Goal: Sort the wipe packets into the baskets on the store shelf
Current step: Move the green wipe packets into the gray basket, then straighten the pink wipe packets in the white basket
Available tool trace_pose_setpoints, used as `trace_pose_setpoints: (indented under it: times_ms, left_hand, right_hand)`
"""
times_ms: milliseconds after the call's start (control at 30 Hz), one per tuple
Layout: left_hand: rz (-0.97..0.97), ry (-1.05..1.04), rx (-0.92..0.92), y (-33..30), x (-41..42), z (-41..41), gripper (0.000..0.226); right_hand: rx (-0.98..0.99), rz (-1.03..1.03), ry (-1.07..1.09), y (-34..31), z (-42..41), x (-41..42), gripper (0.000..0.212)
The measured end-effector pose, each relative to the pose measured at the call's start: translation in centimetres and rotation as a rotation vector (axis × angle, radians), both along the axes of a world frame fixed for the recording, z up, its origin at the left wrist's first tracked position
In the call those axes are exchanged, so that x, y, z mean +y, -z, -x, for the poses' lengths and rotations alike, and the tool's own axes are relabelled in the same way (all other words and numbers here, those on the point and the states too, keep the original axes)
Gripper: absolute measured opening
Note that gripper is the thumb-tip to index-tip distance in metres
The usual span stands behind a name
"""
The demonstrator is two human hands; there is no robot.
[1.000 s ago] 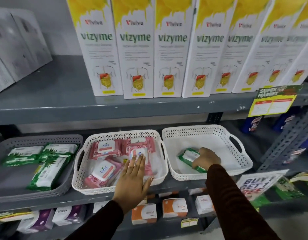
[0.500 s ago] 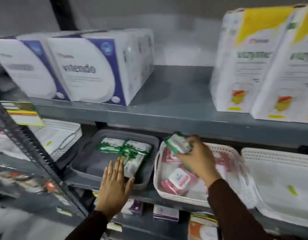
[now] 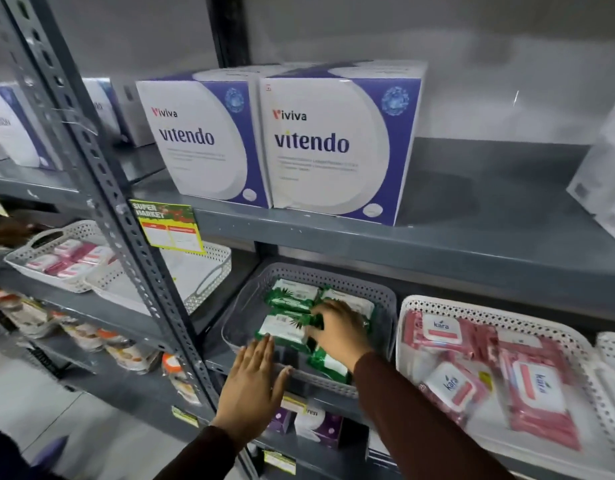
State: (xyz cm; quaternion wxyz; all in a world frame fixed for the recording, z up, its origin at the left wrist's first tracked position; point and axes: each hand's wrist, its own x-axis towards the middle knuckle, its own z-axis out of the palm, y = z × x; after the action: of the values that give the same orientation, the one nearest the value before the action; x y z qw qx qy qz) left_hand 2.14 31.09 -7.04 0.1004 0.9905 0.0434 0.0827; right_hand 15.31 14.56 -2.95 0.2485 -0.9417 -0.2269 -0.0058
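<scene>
A grey perforated basket [image 3: 250,292] on the middle shelf holds several green wipe packets [image 3: 292,295]. My right hand [image 3: 340,329] reaches into it, fingers bent over a green packet [image 3: 282,327] lying among the others. My left hand [image 3: 250,382] rests flat on the basket's front rim, fingers spread, holding nothing. To the right, a white basket [image 3: 500,313] holds several pink "kara" wipe packets [image 3: 536,386].
A slotted grey upright post [image 3: 102,188] stands left of the grey basket. Beyond it sit two white baskets [image 3: 209,271], one with pink packets [image 3: 70,259]. Vitendo boxes [image 3: 333,143] fill the shelf above. Small boxed goods [image 3: 316,424] lie on the shelf below.
My right hand carried the green packet leftward from above the pink basket down into the grey basket. The view swung left. My left hand stays on the grey basket's front rim.
</scene>
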Motion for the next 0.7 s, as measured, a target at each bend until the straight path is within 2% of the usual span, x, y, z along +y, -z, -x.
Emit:
trace_pose_setpoints:
  times_ms: [100,200,333,433,467,567,633,700]
  left_hand:
    - [0.032,0.024,-0.022,-0.5,-1.5,-0.5,0.075]
    - [0.114,0.159,-0.048,-1.1,-5.2,-1.7,0.067]
    - [0.246,0.352,-0.098,-2.1,-12.9,-3.6,0.048]
    - [0.307,0.443,-0.054,-3.2,-18.9,-4.6,0.020]
    - [0.286,0.447,-0.035,-3.4,-20.8,-4.9,0.017]
    - [0.084,0.379,-0.033,-3.6,-25.0,-6.2,0.031]
    - [0.000,0.318,0.052,-3.3,-26.8,-6.8,0.049]
    - [-0.020,0.305,0.145,-2.9,-27.9,-7.3,0.058]
  right_hand:
    - [-0.068,-0.291,0.127,0.1,1.5,-4.4,0.028]
    - [-0.102,-0.451,0.289,0.5,3.3,-11.4,0.014]
    - [-0.004,-0.480,0.563,1.0,5.4,-22.0,0.017]
    - [0.000,-0.383,0.778,1.5,6.6,-29.2,0.026]
    - [-0.001,-0.364,0.820,1.6,6.9,-31.4,0.028]
    - [0.044,-0.394,0.803,1.5,7.0,-35.2,0.027]
    - [0.148,-0.437,0.653,1.2,6.7,-35.9,0.031]
    - [0.202,-0.354,0.464,1.2,6.2,-36.2,0.054]
